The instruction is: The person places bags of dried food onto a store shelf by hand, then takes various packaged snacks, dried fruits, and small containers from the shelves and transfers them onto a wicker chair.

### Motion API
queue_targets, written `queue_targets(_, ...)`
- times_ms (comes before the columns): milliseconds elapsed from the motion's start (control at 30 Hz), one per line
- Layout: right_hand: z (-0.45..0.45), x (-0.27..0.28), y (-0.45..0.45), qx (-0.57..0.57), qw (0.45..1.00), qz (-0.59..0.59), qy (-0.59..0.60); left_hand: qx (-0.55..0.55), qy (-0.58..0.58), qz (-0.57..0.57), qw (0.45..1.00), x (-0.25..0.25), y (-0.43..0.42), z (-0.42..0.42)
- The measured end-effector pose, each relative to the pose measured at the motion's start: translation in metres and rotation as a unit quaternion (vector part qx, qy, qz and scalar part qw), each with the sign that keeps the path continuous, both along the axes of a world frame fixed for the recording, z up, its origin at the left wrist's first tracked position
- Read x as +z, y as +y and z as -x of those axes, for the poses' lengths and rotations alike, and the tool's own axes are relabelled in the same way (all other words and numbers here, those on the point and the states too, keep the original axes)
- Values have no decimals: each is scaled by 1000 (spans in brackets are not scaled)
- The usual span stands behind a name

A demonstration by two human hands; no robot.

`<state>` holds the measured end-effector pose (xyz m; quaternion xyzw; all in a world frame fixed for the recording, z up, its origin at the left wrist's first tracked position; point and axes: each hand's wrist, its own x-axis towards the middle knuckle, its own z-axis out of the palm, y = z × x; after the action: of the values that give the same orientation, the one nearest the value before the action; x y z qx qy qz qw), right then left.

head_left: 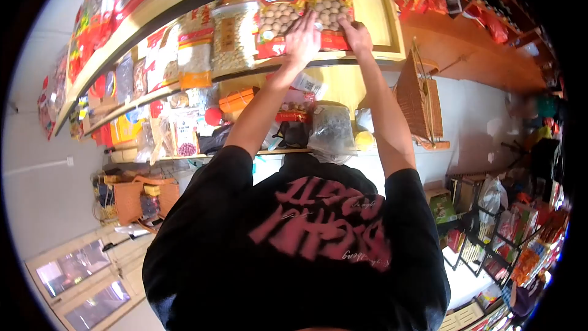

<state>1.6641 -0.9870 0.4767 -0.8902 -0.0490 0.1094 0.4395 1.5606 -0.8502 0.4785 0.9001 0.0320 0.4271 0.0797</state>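
Note:
Two red bags of round brown nuts stand side by side on a wooden shelf, a left bag [278, 19] and a right bag [331, 12]. My left hand [303, 40] lies with fingers extended over the place where the two bags meet. At the right bag's lower right edge is my right hand [356, 35], its fingers closed on that edge. A clear bag of pale pieces [234, 35] stands left of the nut bags.
More packets [195, 55] fill the shelf to the left. Below it, a lower shelf holds a grey plastic bag [331, 125] and an orange pack [237, 99]. A wicker basket [419, 101] hangs at the right. Bare shelf wood [369, 15] shows beside the right bag.

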Motion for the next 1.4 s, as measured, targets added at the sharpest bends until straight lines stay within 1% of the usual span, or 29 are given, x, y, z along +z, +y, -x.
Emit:
queue_targets(267,41,-8,12,4,983,83,-162,-39,53,20,998,-6,6,29)
queue_targets(333,49,-8,13,-10,982,68,-179,-6,-59,-16,998,-1,-11,57)
queue_targets(400,51,-13,7,-1,983,29,-184,-51,-118,46,991,1,-40,113)
queue_targets(433,53,-9,10,-1,981,30,-190,-64,-91,67,992,-1,-46,140)
queue_targets(533,64,-4,12,-45,975,14,-216,-37,66,180,981,-74,-52,241)
queue_targets(567,59,-14,13,-32,974,20,-225,-8,77,184,980,-77,-46,277)
queue_targets(600,57,-21,14,-37,969,11,-243,94,92,148,980,-120,-33,315)
queue_targets(633,56,-24,15,-35,966,-10,-254,194,151,169,954,-127,-26,356)
queue_targets(667,57,-25,16,-34,963,-30,-265,221,44,364,904,-174,-21,399)
queue_targets(700,59,-25,19,-52,958,-31,-279,238,51,507,827,-187,-15,444)
queue_targets(733,61,-25,20,-60,957,-16,-283,304,57,429,849,-207,-13,488)
queue_targets(767,64,-27,18,-62,953,-43,-293,456,196,186,848,-254,-5,539)
queue_targets(800,64,-31,17,-65,948,-71,-303,499,316,312,744,-251,-8,567)
queue_targets(833,57,-41,15,-38,931,-131,-339,499,333,460,654,-241,-6,583)
queue_targets(867,77,-23,19,-36,943,-143,-299,498,331,498,628,-272,-2,610)
queue_targets(933,96,-14,21,-40,922,-228,-312,485,385,587,522,-300,3,628)
queue_targets(967,114,-16,20,-48,921,-221,-316,483,388,592,515,-312,2,629)
queue_targets(1033,141,-33,21,-46,905,-223,-358,462,218,795,326,-336,-1,614)
queue_targets(1067,155,-49,23,-75,914,-217,-334,453,230,800,320,-351,2,604)
queue_targets(1100,181,-62,26,-88,929,-185,-307,461,253,789,318,-356,5,584)
queue_targets(1133,203,-82,26,-45,906,-215,-362,405,386,722,408,-368,9,572)
queue_targets(1167,235,-94,25,-9,902,-161,-400,377,494,589,516,-395,8,559)
queue_targets(1200,257,-117,23,23,896,-93,-433,419,446,563,556,-349,17,517)
queue_targets(1233,290,-124,28,65,918,-92,-380,326,399,528,676,-327,24,493)
queue_targets(1267,308,-159,29,51,949,-63,-306,163,585,273,746,-380,28,481)
queue_targets(1300,322,-184,30,105,982,-41,-149,132,540,258,790,-373,40,455)
queue_targets(1333,332,-193,38,219,960,-30,-170,84,498,232,831,-371,49,430)
queue_targets(1367,339,-211,38,271,958,-49,79,36,453,204,867,-366,58,409)
queue_targets(1400,340,-233,36,378,923,18,66,32,452,204,868,-345,65,393)
